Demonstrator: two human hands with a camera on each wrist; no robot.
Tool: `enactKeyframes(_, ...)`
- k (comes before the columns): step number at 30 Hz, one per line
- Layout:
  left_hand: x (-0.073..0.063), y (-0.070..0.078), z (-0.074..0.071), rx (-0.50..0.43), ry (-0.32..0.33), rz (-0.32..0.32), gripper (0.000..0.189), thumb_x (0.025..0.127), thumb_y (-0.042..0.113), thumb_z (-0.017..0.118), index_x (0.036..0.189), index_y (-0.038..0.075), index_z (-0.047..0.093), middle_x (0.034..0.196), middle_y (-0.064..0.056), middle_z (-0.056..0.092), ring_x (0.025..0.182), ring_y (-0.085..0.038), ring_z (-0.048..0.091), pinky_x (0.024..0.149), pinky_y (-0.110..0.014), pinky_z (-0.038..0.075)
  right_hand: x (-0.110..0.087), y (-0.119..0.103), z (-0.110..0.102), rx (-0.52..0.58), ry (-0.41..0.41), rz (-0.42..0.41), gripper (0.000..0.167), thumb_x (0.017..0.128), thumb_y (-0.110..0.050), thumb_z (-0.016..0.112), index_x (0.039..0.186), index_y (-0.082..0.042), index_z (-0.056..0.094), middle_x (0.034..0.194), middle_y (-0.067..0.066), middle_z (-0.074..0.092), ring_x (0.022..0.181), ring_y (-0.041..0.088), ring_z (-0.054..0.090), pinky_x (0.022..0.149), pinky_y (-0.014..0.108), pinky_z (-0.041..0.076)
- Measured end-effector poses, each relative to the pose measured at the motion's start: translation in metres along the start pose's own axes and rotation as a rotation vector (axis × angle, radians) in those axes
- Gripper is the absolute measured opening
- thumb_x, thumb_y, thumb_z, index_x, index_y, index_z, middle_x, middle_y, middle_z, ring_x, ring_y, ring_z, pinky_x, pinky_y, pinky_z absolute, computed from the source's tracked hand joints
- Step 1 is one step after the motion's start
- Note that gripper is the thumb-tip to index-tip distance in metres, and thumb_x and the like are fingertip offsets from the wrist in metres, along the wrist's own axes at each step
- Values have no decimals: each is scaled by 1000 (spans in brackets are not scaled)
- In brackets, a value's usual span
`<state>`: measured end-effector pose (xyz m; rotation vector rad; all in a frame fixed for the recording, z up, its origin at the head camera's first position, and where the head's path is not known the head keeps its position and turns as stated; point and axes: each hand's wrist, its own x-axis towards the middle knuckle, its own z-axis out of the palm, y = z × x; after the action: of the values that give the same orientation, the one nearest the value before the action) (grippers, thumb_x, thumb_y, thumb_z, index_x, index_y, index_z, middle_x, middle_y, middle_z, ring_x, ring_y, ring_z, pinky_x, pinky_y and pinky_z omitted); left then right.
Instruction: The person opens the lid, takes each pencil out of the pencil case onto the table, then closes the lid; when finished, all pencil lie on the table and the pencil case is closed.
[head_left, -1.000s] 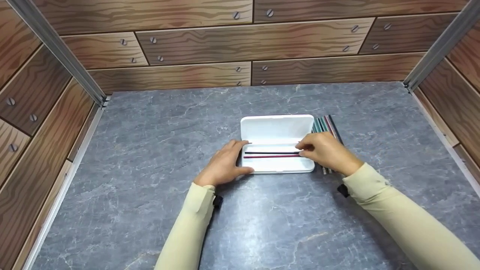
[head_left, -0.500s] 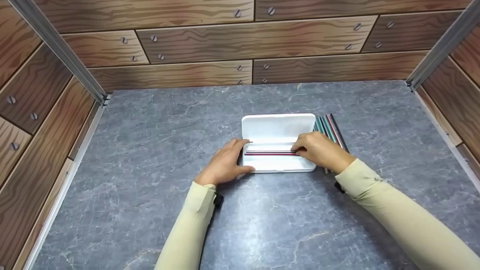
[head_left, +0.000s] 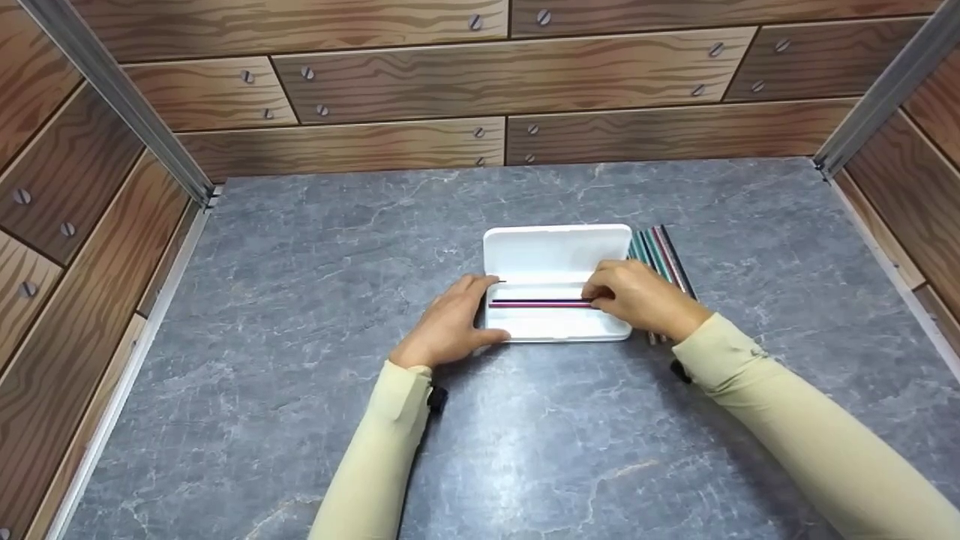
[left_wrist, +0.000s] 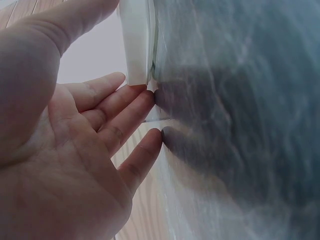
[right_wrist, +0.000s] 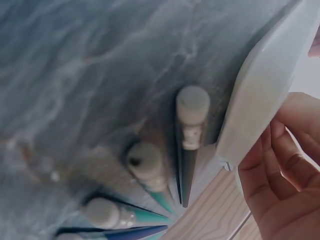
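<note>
A white pencil case [head_left: 555, 328] lies with its lid raised on the grey marbled table. Inside, a dark pencil [head_left: 536, 301] and a red pencil [head_left: 536, 305] run side by side along its length. My left hand [head_left: 446, 324] rests at the case's left end, thumb at the front corner and fingers nearly straight at the side. Over the right end, my right hand [head_left: 641, 298] pinches the right end of the dark pencil; its fingertips are partly hidden. In the right wrist view, the case wall [right_wrist: 267, 82] hides what those fingers hold.
Several loose pencils [head_left: 651, 246] lie right of the case, partly under my right hand. An eraser-tipped pencil [right_wrist: 192, 112] lies close to the case wall. Wood-patterned panels [head_left: 390, 90] and metal posts [head_left: 127, 105] bound the table [head_left: 337, 247].
My right hand has shifted slightly left over the case. The dark and red pencils now lie closer together. The left hand has stayed at the left end.
</note>
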<state>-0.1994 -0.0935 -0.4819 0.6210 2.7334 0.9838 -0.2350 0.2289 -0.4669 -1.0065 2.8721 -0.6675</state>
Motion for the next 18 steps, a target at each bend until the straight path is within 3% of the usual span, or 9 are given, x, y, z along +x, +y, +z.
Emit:
enactKeyframes(10,2,0,-1,6,4,1,84,97,34,90,166,8,49,159,-17,59,151,-37,55,128,-59,44,-1,3,0,19,40,-29,15,93,7,82,105,-3,87,101,14,82,95,32,79,86,53,66)
enactKeyframes(18,2,0,-2,7,-11,-10,87,98,36,88,168,7,47,161,-18,57,153,-38,54,130,-59,43,-8,8,0,93,124,-22,14,92,3,87,102,-7,88,98,8,83,90,26,78,82,42,65)
